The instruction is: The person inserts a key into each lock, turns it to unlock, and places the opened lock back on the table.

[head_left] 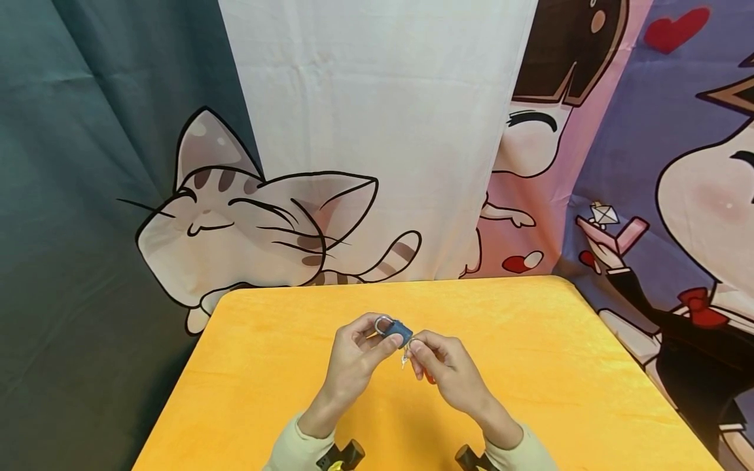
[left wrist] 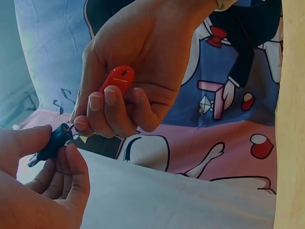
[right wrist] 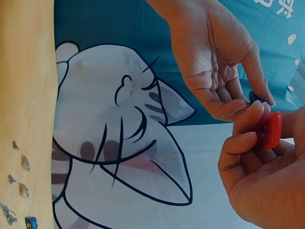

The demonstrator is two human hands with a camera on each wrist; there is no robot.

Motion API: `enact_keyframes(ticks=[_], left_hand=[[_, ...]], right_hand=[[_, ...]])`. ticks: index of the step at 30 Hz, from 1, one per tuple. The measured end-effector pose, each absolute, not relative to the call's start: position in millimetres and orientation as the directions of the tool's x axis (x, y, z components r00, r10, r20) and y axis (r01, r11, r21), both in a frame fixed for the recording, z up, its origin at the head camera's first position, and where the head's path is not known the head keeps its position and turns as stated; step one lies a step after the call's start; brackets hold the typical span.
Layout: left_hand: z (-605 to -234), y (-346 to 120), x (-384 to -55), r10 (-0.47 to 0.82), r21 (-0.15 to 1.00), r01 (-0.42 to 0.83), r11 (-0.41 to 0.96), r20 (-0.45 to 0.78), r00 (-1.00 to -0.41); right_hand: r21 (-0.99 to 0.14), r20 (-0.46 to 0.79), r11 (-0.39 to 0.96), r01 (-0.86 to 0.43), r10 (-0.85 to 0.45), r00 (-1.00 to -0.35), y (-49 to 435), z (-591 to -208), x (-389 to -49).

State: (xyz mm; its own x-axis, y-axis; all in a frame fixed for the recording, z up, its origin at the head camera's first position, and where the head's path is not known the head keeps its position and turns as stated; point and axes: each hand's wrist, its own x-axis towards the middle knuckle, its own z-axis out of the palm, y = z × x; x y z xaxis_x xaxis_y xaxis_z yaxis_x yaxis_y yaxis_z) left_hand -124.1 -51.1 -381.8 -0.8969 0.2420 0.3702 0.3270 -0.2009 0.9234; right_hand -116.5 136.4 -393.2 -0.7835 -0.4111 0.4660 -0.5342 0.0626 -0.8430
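Over the yellow table, my left hand (head_left: pixel 353 356) grips a blue padlock (head_left: pixel 398 331) between thumb and fingers, its silver shackle pointing up and left. My right hand (head_left: pixel 452 374) pinches a key at the padlock's bottom end. In the left wrist view a bit of the key's metal (left wrist: pixel 71 127) shows between the fingertips and the lock; most of it is hidden. Another small key (head_left: pixel 404 360) dangles below the pinch. Curled right fingers also hold a red, rounded tag-like piece (left wrist: pixel 117 78) with a hole near its end against the palm.
A yellow cloth covers the table (head_left: pixel 283 327). In the right wrist view, several small metal pieces, including a key-like one (right wrist: pixel 8 213), lie on it, with a small blue lock-like piece (right wrist: pixel 31 223) nearby. Cartoon-printed curtains (head_left: pixel 377 118) stand behind the table.
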Motion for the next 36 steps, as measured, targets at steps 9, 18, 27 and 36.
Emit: enact_keyframes(ticks=[9,18,27,36], left_hand=[[-381.7,-50.7,-125.5,0.248,0.922,0.34,-0.182,0.378,-0.892],[-380.9,-51.5,-125.5,0.244,0.92,0.359,-0.157,0.388,-0.889],[-381.5,-52.4,-125.6,0.234,0.916,0.373,-0.146,0.398,-0.887],[-384.6,-53.8,-128.1,0.205,0.931,0.332,-0.153,0.359,-0.91]], right_hand=[[-0.899,0.391,0.026,-0.438,-0.406,-0.826,135.3,-392.1,-116.0],[-0.923,0.378,-0.114,-0.368,-0.452,-0.808,132.8,-394.9,-117.2],[-0.953,0.294,-0.211,-0.215,-0.495,-0.817,131.9,-398.2,-117.2],[-0.914,0.386,-0.021,-0.406,-0.361,-0.849,122.6,-401.6,-115.5]])
